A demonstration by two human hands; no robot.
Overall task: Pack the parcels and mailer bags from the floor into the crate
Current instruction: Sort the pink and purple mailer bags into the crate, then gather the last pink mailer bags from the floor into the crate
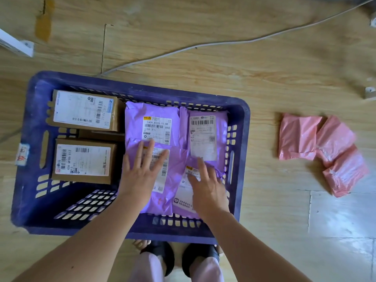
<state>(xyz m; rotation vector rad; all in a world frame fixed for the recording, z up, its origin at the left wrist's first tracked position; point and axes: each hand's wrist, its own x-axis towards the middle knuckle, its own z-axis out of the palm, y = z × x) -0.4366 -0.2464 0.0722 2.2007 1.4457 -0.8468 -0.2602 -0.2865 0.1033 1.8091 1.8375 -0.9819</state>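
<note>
A dark blue slotted crate [36,123] stands on the wooden floor in front of me. Two cardboard parcels lie in its left half, one at the back [83,109] and one nearer me [83,160]. Several purple mailer bags [154,123] with white labels fill the right half. My left hand [140,171] rests flat, fingers spread, on a near purple bag. My right hand [205,184] lies flat on another purple bag [183,200] at the near right corner. Neither hand grips anything. Three pink mailer bags [323,151] lie overlapping on the floor to the crate's right.
A grey cable [203,44] runs across the floor behind the crate. A white object [18,44] sits at the far left, and small white brackets [369,92] lie at the far right. My feet in black sandals [177,257] stand just below the crate's near edge.
</note>
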